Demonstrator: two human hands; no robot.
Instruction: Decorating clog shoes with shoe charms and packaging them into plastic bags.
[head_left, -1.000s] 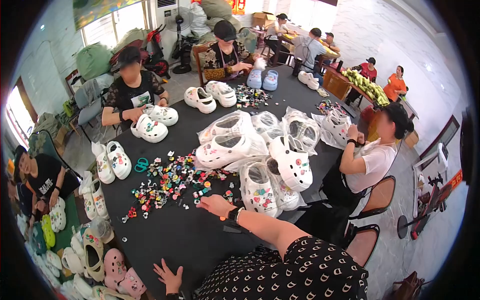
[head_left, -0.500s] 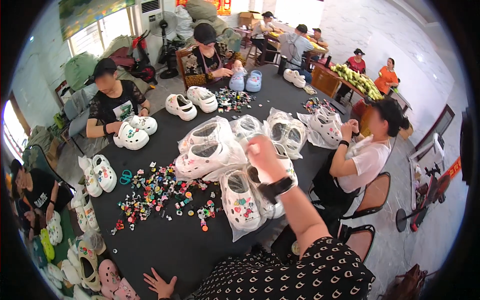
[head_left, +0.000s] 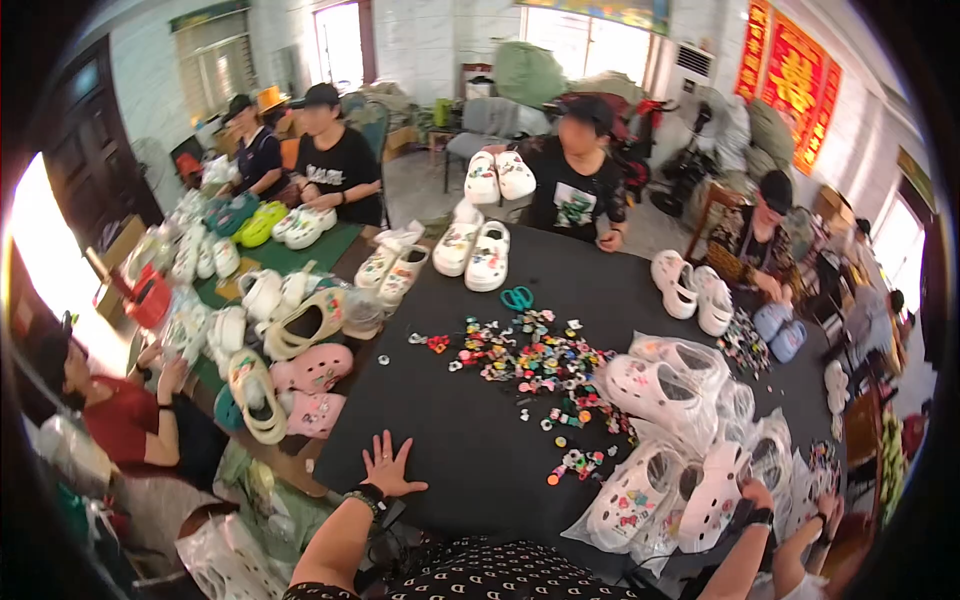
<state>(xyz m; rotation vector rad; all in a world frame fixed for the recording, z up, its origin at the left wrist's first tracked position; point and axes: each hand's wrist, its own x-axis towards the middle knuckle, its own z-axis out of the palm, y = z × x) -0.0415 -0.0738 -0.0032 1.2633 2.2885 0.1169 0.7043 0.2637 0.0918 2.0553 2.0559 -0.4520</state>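
A pair of green scissors [head_left: 517, 297] lies near scattered colourful charms [head_left: 535, 360]; pink clogs [head_left: 312, 368] sit beside the black table [head_left: 450, 440].

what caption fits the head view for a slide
Left hand flat on the black table, right hand on a bagged white clog, colourful charms scattered between.

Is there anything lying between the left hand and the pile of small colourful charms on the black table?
Nothing visible: only bare black table lies between the left hand and the charms.
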